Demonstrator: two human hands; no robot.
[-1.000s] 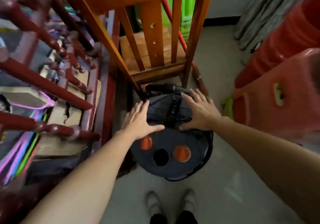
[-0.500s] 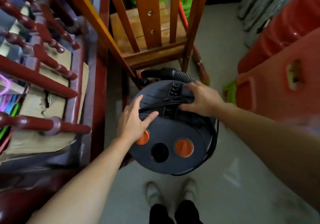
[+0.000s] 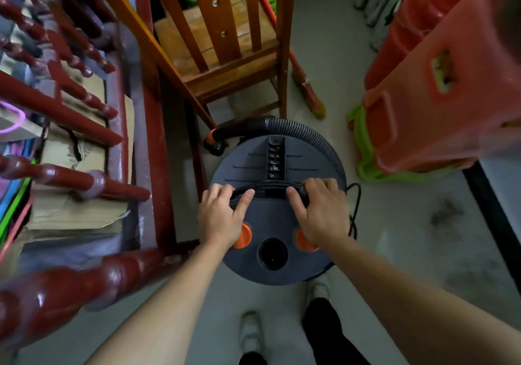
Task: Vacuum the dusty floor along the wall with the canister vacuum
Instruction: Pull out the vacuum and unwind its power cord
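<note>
The canister vacuum (image 3: 277,223) stands on the floor right in front of my feet, seen from above as a round dark grey lid with two orange buttons and a black hole. Its ribbed black hose (image 3: 304,133) curves round the far rim. A black power cord (image 3: 269,188) lies in a bundle across the lid. My left hand (image 3: 222,218) grips the cord's left end between thumb and fingers. My right hand (image 3: 321,212) grips the right end the same way. A patch of grey dust (image 3: 445,212) lies on the pale floor to the right.
A wooden chair (image 3: 225,54) stands just beyond the vacuum, with a broom (image 3: 307,93) leaning beside it. Dark red railings (image 3: 84,187) and cardboard crowd the left. Stacked orange and green plastic stools (image 3: 428,105) fill the right.
The vacuum has come back toward my feet, away from the chair. Both hands went from lying on the lid to gripping the cord across it.
</note>
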